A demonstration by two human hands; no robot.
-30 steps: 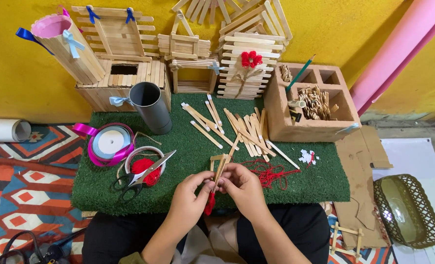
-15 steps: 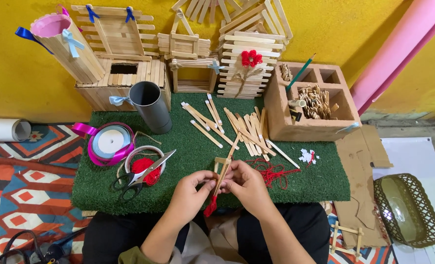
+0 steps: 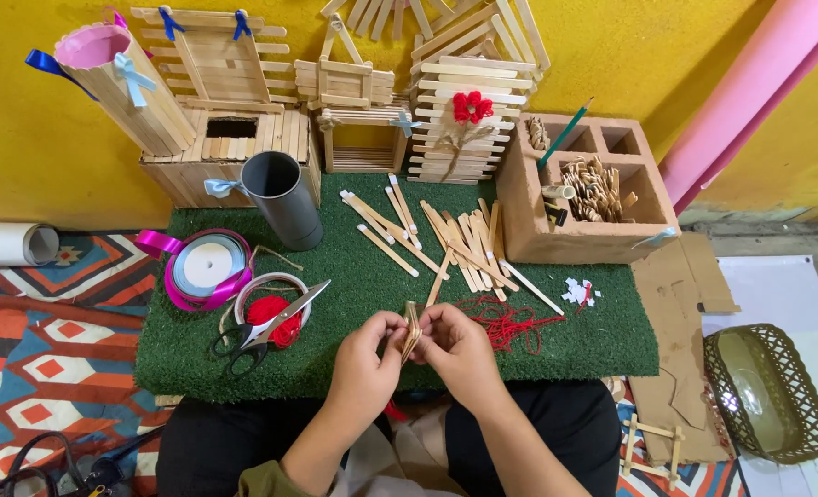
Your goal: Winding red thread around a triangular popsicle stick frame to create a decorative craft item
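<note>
Between both hands: small bundle of craft sticks [image 3: 412,329], just above the green mat edge
left hand [image 3: 365,364]: pinching the bundle
right hand [image 3: 461,348]: pinching it too
red yarn [image 3: 506,322]: just right of the hands
scissors [image 3: 266,328]: left of them

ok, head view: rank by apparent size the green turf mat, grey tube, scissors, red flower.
1. green turf mat
2. grey tube and scissors: similar extent, too close to rank
3. red flower, though it sits farthest from the camera
</note>
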